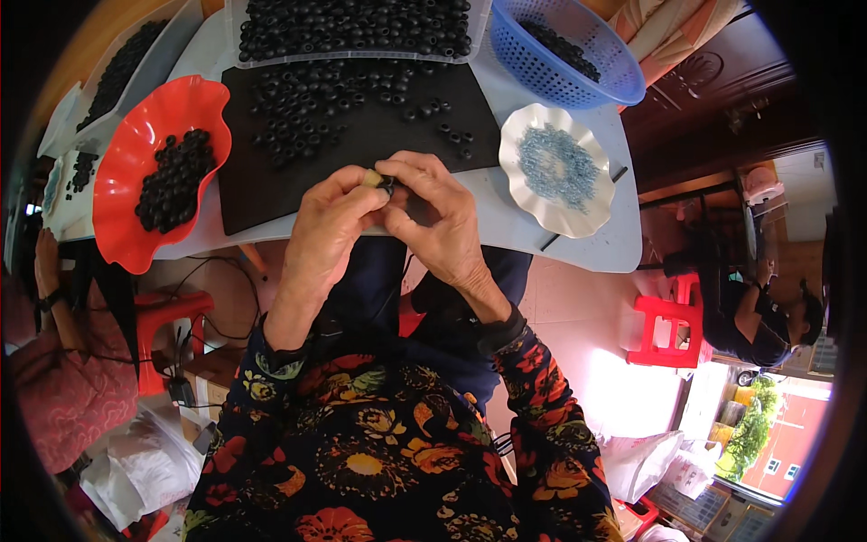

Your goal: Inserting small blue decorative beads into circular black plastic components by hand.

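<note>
Over the near edge of a black mat [257,194], both my hands meet at the fingertips. My left hand [327,228] pinches a small black ring-like piece [387,183] between thumb and fingers. From the other side my right hand [436,210] closes its thumb and forefinger on the same piece. Something yellowish [372,178] shows at my left fingertips; its kind is unclear. Loose black barrel-shaped beads [302,113] with holes lie scattered on the mat beyond. To the right, a white scalloped plate [526,200] holds many tiny pale-blue clear pieces.
A red wavy-rimmed bowl [116,203] of black beads stands left. Behind the mat is a clear bin [361,60] of beads, with a blue basket [623,88] at back right. A thin black rod [619,174] pokes from under the plate. People sit at both sides.
</note>
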Available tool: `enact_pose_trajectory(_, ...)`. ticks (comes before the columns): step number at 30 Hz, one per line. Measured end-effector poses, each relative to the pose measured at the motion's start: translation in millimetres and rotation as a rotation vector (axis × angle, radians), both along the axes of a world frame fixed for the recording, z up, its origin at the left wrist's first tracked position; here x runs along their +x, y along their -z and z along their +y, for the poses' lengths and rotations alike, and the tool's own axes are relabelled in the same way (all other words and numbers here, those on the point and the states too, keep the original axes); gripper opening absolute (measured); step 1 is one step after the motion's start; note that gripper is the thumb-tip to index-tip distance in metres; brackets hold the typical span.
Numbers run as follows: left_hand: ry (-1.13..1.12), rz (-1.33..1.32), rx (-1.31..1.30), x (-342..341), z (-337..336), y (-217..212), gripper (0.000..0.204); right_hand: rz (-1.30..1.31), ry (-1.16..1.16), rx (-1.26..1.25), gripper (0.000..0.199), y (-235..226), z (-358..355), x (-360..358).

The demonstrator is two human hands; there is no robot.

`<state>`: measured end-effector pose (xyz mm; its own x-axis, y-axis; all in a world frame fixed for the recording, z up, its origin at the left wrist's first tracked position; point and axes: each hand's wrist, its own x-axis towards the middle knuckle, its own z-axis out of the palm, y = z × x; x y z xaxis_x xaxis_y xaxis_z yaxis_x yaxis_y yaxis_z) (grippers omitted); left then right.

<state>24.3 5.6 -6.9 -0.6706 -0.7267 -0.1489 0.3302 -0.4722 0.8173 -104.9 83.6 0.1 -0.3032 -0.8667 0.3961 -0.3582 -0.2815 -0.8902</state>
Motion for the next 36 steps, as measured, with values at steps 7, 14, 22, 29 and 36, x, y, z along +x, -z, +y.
enact_pose_trajectory(7,0.048,-0.051,-0.019,-2,0,-5,0.007,0.124,0.094,-0.079,0.044,11,-4,1)
enact_pose_trajectory(14,0.061,-0.023,-0.036,-1,1,-6,0.009,-0.063,-0.017,-0.060,0.023,7,-2,-5)
enact_pose_trajectory(22,0.006,-0.134,-0.295,-1,8,-1,0.015,-0.208,-0.035,-0.006,0.017,6,-2,-5)
enact_pose_trajectory(29,0.016,-0.112,-0.304,-1,8,0,0.018,-0.272,-0.058,0.049,0.019,1,-1,-5)
enact_pose_trajectory(36,0.050,-0.104,-0.262,2,5,-2,0.017,-0.430,-0.081,0.074,0.019,-1,3,-5)
